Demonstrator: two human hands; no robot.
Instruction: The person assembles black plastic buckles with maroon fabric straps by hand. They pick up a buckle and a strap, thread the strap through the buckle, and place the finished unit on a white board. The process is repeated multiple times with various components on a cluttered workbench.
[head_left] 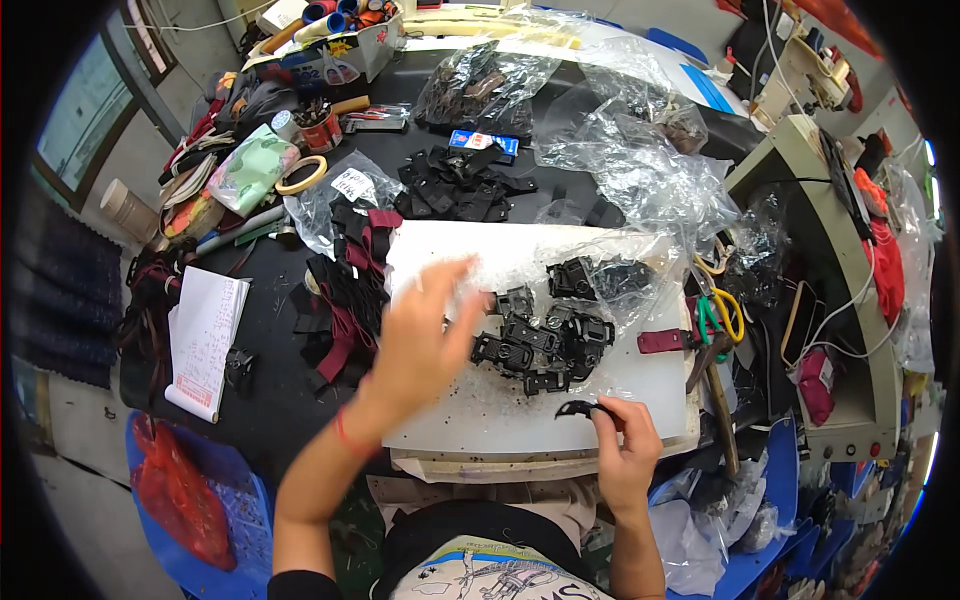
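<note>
My right hand (625, 440) pinches a small curved black plastic piece (576, 409) between thumb and fingers, near the front edge of the white board (470, 425). My left hand (430, 325), blurred by motion, is over the board's left part with its fingers stretched out and apart. Nothing shows in it. Its thumb is close to a heap of black plastic buckles (535, 340) in the board's middle. A clear plastic bag (635, 275) lies beside the heap, with more black parts under or in it.
Black and maroon straps (340, 310) lie left of the board, black strap pieces (455, 185) behind it. A written notepad (207, 340) lies far left. To the right are scissors with yellow and green handles (722, 315), a hammer (722, 420) and a beige machine (850, 330).
</note>
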